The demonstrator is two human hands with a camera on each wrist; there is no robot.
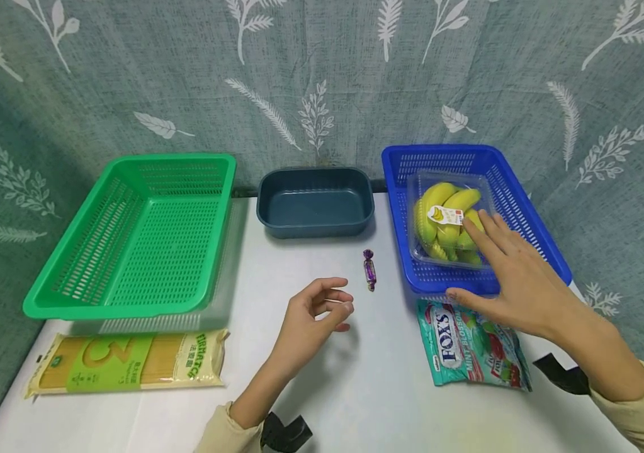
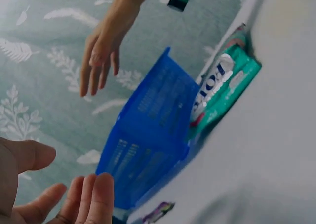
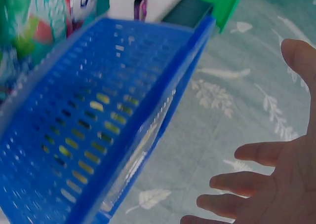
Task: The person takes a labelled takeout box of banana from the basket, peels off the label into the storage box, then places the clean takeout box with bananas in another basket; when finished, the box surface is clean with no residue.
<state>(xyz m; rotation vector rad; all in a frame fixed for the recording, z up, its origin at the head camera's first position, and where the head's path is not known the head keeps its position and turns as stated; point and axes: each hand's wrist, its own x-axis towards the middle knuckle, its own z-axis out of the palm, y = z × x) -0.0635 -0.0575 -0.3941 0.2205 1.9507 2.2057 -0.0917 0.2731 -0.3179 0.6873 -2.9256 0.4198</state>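
My right hand (image 1: 520,277) hovers over the near right part of the blue basket (image 1: 403,251), fingers spread and holding nothing. Inside that basket sits a clear plastic box of bananas (image 1: 440,195), which the fingertips overlap in the head view. From the right wrist, the hand (image 3: 266,179) appears apart from the basket's rim. My left hand (image 1: 316,314) is over the middle of the table, fingers loosely bent with nothing between them. A small purple-wrapped candy (image 1: 369,270) lies just beyond it. Below the blue basket is a teal bag of Fox's candies (image 1: 469,346), partly under the right hand in view.
A green basket (image 1: 216,251) stands at the left, with a pack of spaghetti (image 1: 129,362) in front of it. Between the two baskets, at the back, is a dark blue-grey bin (image 1: 316,229). A patterned curtain (image 1: 310,75) hangs behind everything.
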